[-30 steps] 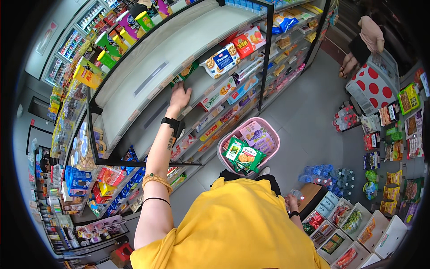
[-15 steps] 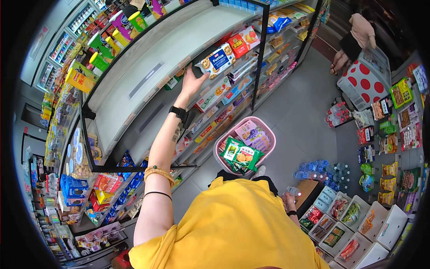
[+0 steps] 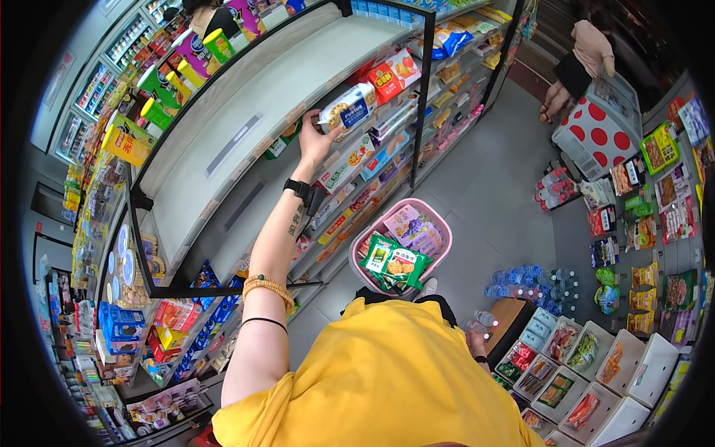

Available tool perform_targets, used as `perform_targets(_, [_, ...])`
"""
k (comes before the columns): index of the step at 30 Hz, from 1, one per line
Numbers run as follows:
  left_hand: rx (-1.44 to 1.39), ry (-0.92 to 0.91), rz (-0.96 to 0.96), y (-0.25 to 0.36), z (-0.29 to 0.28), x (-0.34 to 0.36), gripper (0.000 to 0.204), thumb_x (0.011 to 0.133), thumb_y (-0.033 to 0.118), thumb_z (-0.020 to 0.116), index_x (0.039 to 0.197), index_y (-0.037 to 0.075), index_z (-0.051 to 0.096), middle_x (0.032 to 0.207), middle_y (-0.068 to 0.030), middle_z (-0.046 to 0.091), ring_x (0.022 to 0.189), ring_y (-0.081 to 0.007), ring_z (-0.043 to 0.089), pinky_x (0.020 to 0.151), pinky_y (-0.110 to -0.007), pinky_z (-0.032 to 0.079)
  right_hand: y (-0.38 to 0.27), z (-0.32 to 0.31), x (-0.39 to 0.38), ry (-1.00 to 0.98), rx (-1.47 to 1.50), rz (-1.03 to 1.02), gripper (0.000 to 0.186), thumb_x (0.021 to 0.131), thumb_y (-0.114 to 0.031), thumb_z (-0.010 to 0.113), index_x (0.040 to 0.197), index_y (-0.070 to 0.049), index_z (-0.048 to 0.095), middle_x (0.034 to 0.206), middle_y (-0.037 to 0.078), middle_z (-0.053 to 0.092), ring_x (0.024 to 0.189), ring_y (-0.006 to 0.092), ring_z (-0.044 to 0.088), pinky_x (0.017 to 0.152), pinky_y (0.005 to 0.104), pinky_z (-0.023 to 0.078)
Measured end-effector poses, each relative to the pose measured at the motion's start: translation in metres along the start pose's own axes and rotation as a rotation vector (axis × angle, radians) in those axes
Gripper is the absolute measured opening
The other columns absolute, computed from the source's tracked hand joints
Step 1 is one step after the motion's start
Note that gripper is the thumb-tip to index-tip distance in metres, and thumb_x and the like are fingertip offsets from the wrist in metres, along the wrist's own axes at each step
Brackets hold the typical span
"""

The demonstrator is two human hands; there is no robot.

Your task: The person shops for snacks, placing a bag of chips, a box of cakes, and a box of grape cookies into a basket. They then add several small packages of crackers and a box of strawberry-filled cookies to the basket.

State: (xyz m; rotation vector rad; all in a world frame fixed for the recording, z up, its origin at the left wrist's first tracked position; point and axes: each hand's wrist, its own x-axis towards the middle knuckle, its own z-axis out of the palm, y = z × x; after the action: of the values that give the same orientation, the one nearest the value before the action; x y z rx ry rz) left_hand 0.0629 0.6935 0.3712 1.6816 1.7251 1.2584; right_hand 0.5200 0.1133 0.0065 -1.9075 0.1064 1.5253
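Note:
My left hand (image 3: pixel 316 143) reaches up to the shelf unit. Its thumb and fingers are closed round the near left end of a blue-and-white biscuit box (image 3: pixel 348 110), which is tilted and slightly blurred. Just right of it on the same shelf stands a red-and-white box (image 3: pixel 387 80). My right hand (image 3: pixel 477 344) hangs low at my right side, by clear plastic bottles (image 3: pixel 485 320); its fingers are too small and partly hidden to read. A pink basket (image 3: pixel 449 246) in front of my feet holds a green snack pack (image 3: pixel 395 262) and a purple pack (image 3: pixel 413 227).
The black-framed shelf unit (image 3: pixel 424 97) curves across the left and middle. Bottles (image 3: pixel 532 287), a brown wooden box (image 3: pixel 510 319) and white bins (image 3: pixel 640 365) stand at right. Another person (image 3: pixel 592 52) stands beside a red-dotted white freezer (image 3: pixel 596 138) at the far right.
The biscuit box has tipped, and more of its white upper side shows, with my left hand at its end. The whole view has shifted slightly.

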Motion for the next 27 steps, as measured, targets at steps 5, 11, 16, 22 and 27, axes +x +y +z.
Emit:
perform_targets(5, [0.008,0.015,0.231,0.031,-0.009,-0.031,0.070,0.065,0.006,0.077,0.128,0.009,0.046,0.106,-0.0118,0.052,0.098,-0.0250,0.055,0.081,-0.035,0.047,-0.026,0.010,-0.015,-0.109,0.011,-0.058,0.014,0.085,-0.019,0.053,0.092,-0.006,0.052,0.068,0.006,0.055,0.050,0.0170,0.052,0.043,0.0279,0.044])
perform_targets(11, [0.119,0.066,0.456,0.045,-0.024,-0.063,0.058,0.070,0.006,0.074,0.123,0.008,0.050,0.111,-0.0122,0.048,0.104,-0.0276,0.050,0.089,-0.036,0.043,-0.055,0.021,-0.005,-0.064,-0.108,-0.041,0.016,0.085,-0.018,0.055,0.092,-0.003,0.052,0.070,0.006,0.055,0.054,0.0190,0.054,0.049,0.0290,0.047])
perform_targets(16, [-0.253,-0.002,0.225,0.064,-0.058,-0.119,0.053,0.078,0.008,0.071,0.122,0.001,0.042,0.117,-0.0147,0.051,0.104,-0.0231,0.055,0.085,-0.034,0.047,-0.029,0.000,0.053,-0.179,-0.067,-0.122,0.021,0.087,-0.020,0.055,0.099,-0.003,0.053,0.075,0.008,0.058,0.059,0.0186,0.058,0.049,0.0290,0.048])
perform_targets(22, [-0.459,-0.192,-0.138,0.029,-0.059,-0.214,0.056,0.080,0.011,0.071,0.124,-0.002,0.038,0.115,-0.0140,0.056,0.100,-0.0177,0.059,0.080,-0.029,0.052,-0.083,0.046,-0.018,-0.076,-0.237,-0.067,0.009,0.087,-0.016,0.053,0.091,-0.008,0.055,0.063,0.000,0.053,0.044,0.0082,0.046,0.038,0.0221,0.034])
perform_targets(27, [-0.327,-0.210,-0.371,-0.041,-0.040,-0.268,0.058,0.078,0.020,0.074,0.121,-0.002,0.041,0.108,-0.0170,0.060,0.096,-0.0206,0.061,0.079,-0.032,0.050,-0.085,0.031,-0.018,-0.108,-0.342,-0.022,0.013,0.088,-0.016,0.052,0.096,-0.006,0.054,0.066,0.002,0.057,0.048,0.0119,0.053,0.039,0.0234,0.041])
